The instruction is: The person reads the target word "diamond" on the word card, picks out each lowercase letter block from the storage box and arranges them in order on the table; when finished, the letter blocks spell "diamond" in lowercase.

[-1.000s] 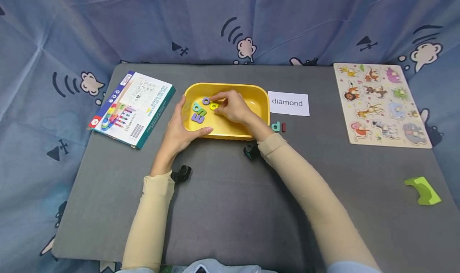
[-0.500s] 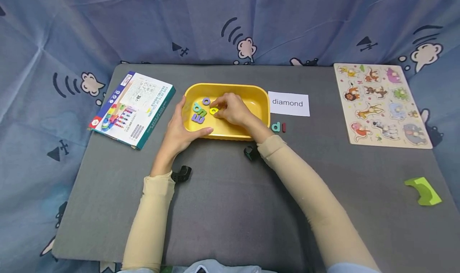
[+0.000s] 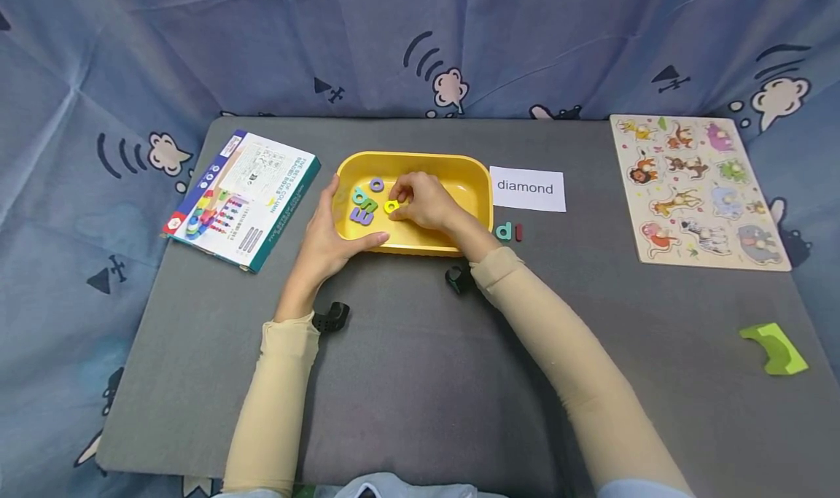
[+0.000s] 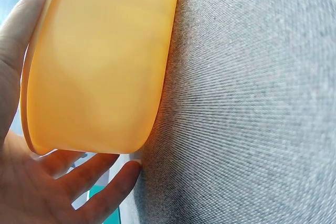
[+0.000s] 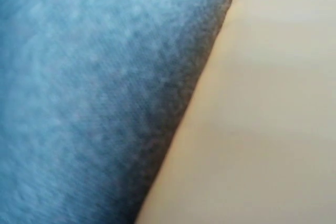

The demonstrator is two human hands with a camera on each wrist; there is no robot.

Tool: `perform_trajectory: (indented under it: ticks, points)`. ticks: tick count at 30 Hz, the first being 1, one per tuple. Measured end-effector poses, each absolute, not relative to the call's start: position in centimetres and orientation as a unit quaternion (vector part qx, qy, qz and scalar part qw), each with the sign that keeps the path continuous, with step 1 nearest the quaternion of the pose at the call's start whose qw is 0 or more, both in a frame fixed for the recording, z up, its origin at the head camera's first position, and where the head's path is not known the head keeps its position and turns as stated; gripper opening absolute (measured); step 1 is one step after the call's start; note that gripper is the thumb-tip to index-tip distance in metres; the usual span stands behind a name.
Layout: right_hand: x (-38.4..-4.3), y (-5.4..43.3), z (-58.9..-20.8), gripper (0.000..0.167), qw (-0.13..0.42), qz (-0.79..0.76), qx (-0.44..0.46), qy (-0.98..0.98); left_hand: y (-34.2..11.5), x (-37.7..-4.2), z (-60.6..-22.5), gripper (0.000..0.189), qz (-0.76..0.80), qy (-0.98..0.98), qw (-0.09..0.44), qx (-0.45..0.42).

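My left hand (image 3: 328,232) holds the left end of a yellow tray (image 3: 453,244), thumb along the front rim. The left wrist view shows its fingers (image 4: 113,190) against the tray's end wall. Inside the tray, the thumb and forefinger of my right hand (image 3: 428,203) pinch a yellow letter (image 3: 391,206), partly covered by the fingertips. Left of it lie a purple letter o (image 3: 376,184), a teal letter (image 3: 359,195), a green letter n (image 3: 370,205) and a purple letter m (image 3: 362,216). The right wrist view has only the tray's outer wall (image 5: 252,129) and grey cloth.
Right of the tray, a card reading "diamond" (image 3: 528,189) lies above a teal letter d (image 3: 503,231) and a red letter i (image 3: 518,232). A boxed toy set (image 3: 243,199) is at left, an animal puzzle board (image 3: 698,192) at right, a green arched block (image 3: 776,348) near the right edge.
My right hand has shifted slightly right and down inside the tray, its fingertips staying at the yellow letter. The left hand and the tray have stayed in place.
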State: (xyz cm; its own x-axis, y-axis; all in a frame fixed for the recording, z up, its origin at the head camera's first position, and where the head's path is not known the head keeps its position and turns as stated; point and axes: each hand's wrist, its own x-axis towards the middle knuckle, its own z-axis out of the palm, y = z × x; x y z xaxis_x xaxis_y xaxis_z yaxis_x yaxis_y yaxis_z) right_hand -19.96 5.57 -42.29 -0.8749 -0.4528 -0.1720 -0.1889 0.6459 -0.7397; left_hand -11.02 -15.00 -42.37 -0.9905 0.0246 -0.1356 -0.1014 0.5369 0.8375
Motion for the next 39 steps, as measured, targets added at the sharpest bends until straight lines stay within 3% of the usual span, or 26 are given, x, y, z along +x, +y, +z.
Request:
perform_trajectory:
  ticks: [16,23,30,39]
  points:
    - [-19.1,7.1,-41.5,0.025,0.151,-0.446,-0.169,0.866,-14.8,-11.0,-42.5,0.127,0.486,0.871,0.067,-0.019]
    - [-18.5,9.1,-40.4,0.027,0.117,-0.477,-0.172,0.854,-14.8,-11.1,-42.4,0.128,0.487,0.871,0.07,-0.019]
    - [-17.6,12.6,-38.7,0.029,0.069,-0.49,-0.181,0.85,-14.7,-11.0,-42.4,0.129,0.486,0.871,0.067,-0.02]
    - [-16.0,19.4,-37.1,0.029,0.031,-0.464,-0.118,0.877,-14.8,-10.8,-42.3,0.129,0.486,0.871,0.063,-0.026]
